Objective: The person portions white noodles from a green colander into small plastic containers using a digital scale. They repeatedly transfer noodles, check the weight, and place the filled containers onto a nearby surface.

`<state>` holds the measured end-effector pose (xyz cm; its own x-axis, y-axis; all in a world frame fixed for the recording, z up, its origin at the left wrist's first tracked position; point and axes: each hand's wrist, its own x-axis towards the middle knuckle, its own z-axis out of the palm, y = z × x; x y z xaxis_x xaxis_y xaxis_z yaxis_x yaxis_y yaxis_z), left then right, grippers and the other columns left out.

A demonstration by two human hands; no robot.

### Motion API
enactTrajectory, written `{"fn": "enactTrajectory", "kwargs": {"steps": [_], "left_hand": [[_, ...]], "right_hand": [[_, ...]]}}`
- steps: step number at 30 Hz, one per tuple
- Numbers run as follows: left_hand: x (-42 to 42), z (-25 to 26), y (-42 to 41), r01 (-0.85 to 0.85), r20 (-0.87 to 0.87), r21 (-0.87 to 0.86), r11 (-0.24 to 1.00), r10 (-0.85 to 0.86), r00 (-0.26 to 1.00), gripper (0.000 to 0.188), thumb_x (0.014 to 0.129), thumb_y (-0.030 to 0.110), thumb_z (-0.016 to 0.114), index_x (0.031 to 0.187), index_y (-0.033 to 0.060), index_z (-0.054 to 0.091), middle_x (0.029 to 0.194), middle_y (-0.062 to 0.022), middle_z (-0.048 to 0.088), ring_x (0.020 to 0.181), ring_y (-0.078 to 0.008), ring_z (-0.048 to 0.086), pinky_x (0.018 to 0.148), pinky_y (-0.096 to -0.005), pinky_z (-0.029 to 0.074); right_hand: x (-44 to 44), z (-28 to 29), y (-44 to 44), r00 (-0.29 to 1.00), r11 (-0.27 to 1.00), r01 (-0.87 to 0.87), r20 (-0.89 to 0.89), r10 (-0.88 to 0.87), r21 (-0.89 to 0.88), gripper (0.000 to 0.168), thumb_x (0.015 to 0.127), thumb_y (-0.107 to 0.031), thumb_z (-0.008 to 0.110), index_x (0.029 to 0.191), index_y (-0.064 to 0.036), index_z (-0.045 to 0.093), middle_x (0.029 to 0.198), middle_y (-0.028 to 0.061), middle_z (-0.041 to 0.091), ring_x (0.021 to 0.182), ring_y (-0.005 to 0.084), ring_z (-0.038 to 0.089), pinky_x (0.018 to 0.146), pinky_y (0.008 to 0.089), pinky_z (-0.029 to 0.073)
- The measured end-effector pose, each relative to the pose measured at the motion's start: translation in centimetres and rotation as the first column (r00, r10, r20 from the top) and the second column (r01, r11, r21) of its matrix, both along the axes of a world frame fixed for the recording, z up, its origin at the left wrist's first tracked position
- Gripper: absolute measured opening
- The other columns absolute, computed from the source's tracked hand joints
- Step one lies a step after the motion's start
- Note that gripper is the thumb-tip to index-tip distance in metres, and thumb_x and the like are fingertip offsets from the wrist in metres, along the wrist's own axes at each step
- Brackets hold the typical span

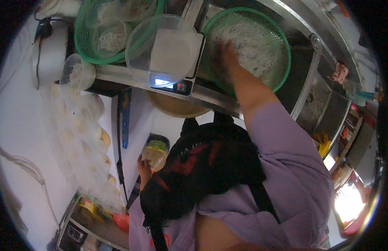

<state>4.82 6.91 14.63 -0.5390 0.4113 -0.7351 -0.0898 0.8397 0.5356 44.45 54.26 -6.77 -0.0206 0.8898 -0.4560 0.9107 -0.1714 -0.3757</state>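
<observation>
My right hand [229, 51] reaches into a round green mesh basket [288, 59] that holds thin, pale noodle-like strands [255, 40]. Its fingertips are blurred among the strands, and whether they grip any is unclear. Left of the basket, a clear round plastic bowl [130, 59] sits on a kitchen scale [186, 88] with a lit display. No strands are plainly visible inside it. My left hand [144, 166] hangs low beside my black apron [209, 160]. Its fingers overlap a container [157, 150] with a yellow-green band; I cannot tell if they hold it.
Another green basket [79, 40] at the upper left holds clear tubs [110, 36] with strands. Beside it, a clear tub [76, 73] of strands tops stacked tubs [84, 131]. A brown basin [178, 105] is beneath the metal counter edge [212, 98]. At right is a metal sink [314, 100].
</observation>
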Motion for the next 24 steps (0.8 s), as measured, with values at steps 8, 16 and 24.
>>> {"fn": "enactTrajectory", "kwargs": {"steps": [8,16,24], "left_hand": [[0.1,-2.4,-5.3,0.101,-0.033,0.009,0.995,-0.1,0.994,0.046,0.089,0.018,0.045,0.129,0.0012,0.03,0.081,-0.0104,0.059,0.058,-0.0139,0.052,0.053,-0.0269,0.044],[-2.7,-7.4,-9.5,0.474,-0.304,-0.194,0.859,-0.513,0.803,0.04,0.088,0.018,0.046,0.124,0.0016,0.039,0.088,-0.0156,0.06,0.071,-0.0221,0.058,0.066,-0.032,0.048],[-4.6,-7.8,-9.2,0.394,-0.301,-0.138,0.909,-0.418,0.857,0.039,0.088,0.018,0.046,0.122,0.002,0.042,0.089,-0.0144,0.06,0.07,-0.0209,0.057,0.064,-0.0314,0.047]], "right_hand": [[6.7,12.4,-0.5,0.852,0.985,0.138,-0.52,-0.063,0.106,0.061,0.07,-0.006,0.062,0.127,-0.017,0.042,0.134,0.0165,0.035,0.119,0.0337,0.039,0.095,0.0396,0.038],[7.4,31.9,-2.8,0.944,0.827,0.007,-0.276,0.179,0.562,0.056,0.065,0.011,0.056,0.115,-0.014,0.053,0.126,0.0106,0.048,0.115,0.0258,0.047,0.092,0.032,0.041],[7.9,38.0,-2.1,0.985,0.656,-0.107,-0.01,0.172,0.747,0.039,0.066,0.008,0.053,0.1,-0.01,0.059,0.1,0.0073,0.062,0.096,0.0218,0.057,0.082,0.0286,0.044]]}}
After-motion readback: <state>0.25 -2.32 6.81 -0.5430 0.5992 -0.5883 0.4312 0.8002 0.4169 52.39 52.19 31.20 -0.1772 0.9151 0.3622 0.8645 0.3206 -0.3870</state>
